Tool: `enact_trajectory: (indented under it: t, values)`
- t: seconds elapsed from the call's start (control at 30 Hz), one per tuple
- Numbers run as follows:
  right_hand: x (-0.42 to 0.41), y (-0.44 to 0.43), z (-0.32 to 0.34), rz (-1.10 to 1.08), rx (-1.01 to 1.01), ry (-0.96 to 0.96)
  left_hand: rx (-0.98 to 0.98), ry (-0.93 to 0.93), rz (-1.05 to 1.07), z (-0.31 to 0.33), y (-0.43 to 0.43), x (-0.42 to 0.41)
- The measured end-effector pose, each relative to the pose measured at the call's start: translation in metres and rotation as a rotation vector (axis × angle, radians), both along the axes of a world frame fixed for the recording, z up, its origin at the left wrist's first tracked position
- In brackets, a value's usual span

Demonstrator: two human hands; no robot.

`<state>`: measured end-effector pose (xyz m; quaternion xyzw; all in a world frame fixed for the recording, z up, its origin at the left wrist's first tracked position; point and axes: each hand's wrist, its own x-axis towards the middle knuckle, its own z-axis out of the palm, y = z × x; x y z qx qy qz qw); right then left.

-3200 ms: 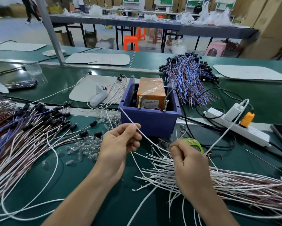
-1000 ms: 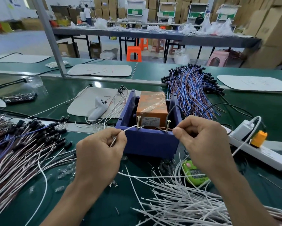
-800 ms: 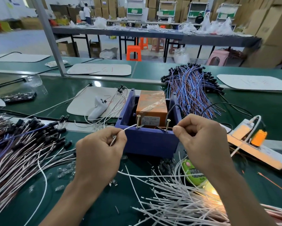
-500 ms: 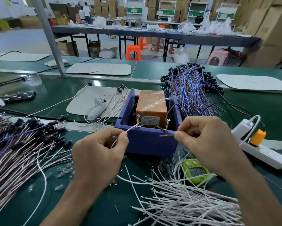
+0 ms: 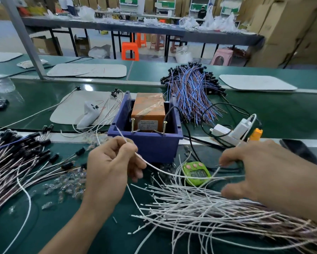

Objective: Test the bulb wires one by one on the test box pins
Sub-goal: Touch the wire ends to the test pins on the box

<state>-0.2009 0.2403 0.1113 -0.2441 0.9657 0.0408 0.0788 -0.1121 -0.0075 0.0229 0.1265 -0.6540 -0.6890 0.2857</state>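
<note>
Bulb wire, pinched in the fingers of my left hand just before the test box; right hand hold unclear; I'd press each bare end squarely onto its pin.

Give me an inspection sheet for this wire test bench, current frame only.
Surface: green bench mat, largely covered by wires.
Job's things: purple test box with two upright screw pins; white wire clear of the pins; pile of white wires in front.
Clutter: loose glass bulbs, green timer, white controller.
Grippers: left hand pinches the white wire; right hand spread over the pile, gripping nothing visible.
Cables: black cord leaves the box on the right; power strip; blue-brown wire bundle behind; black-capped bundle at left.
Surroundings: orange stool, cardboard cartons, long table.
</note>
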Motion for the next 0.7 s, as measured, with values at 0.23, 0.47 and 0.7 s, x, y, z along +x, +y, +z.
enact_trajectory:
  t: [0.23, 0.47, 0.7]
  values:
    - [0.009, 0.045, -0.019, -0.031, 0.191, 0.231, 0.311, -0.215, -0.294, -0.004, 0.022, -0.002]
    - [0.005, 0.099, -0.010, -0.144, 0.439, 0.310, -0.024, -0.479, -0.411, -0.018, 0.043, 0.002]
    - [0.021, 0.105, -0.041, -0.091, 0.423, 0.266, -0.803, -0.530, -0.212, -0.021, 0.062, 0.009]
